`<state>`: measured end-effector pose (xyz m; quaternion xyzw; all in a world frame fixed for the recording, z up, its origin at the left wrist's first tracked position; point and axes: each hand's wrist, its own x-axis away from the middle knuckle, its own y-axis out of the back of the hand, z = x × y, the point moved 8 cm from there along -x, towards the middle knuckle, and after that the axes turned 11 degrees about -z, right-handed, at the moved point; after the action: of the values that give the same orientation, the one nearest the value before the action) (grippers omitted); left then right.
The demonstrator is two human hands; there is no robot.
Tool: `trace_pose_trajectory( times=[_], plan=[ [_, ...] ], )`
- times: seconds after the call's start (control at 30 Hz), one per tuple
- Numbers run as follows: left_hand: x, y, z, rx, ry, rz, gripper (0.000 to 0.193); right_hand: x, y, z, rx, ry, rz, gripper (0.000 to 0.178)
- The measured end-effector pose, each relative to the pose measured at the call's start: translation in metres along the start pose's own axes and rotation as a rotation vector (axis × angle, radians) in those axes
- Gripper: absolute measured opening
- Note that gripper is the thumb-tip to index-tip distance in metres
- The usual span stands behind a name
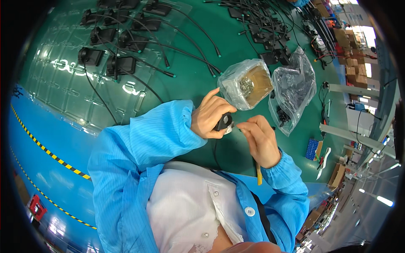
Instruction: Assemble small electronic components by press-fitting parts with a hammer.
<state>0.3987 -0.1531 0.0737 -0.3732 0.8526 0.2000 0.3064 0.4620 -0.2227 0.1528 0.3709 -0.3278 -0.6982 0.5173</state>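
My left hand (211,117) is closed around a black round housing (225,119) with a pale ring-shaped opening, its index finger raised off the part. A cable runs down below it. Just to the right, my right hand (262,141) pinches thumb and forefinger together; a tiny dark bit shows at the fingertips, too small to name. A slim yellow-ended tool (259,176) sticks out below that hand, and whether the palm grips it I cannot tell. Beyond both hands stands a cardboard box (262,82) lined with clear plastic, with small metal pieces (247,85) inside.
A clear plastic bag (297,82) with small black parts (282,114) lies right of the box. Several black cabled units (121,65) sit on clear trays (50,80) at the far left. More cabled parts (270,33) pile up at the back. A blue card (312,149) lies right.
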Motion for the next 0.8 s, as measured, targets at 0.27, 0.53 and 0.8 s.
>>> trace_pose_trajectory(
  times=[0.27,0.53,0.8],
  plan=[
    [-0.003,-0.001,0.001,0.001,0.009,0.024,0.050,0.013,-0.013,-0.017,-0.465,-0.280,-0.066,0.013],
    [-0.002,0.001,0.001,-0.010,0.025,-0.005,0.054,0.020,-0.022,-0.031,-0.580,-0.454,-0.175,0.010],
    [-0.004,0.003,-0.002,-0.021,0.019,-0.023,0.053,0.022,-0.036,-0.032,-0.556,-0.386,-0.272,0.005]
  ],
)
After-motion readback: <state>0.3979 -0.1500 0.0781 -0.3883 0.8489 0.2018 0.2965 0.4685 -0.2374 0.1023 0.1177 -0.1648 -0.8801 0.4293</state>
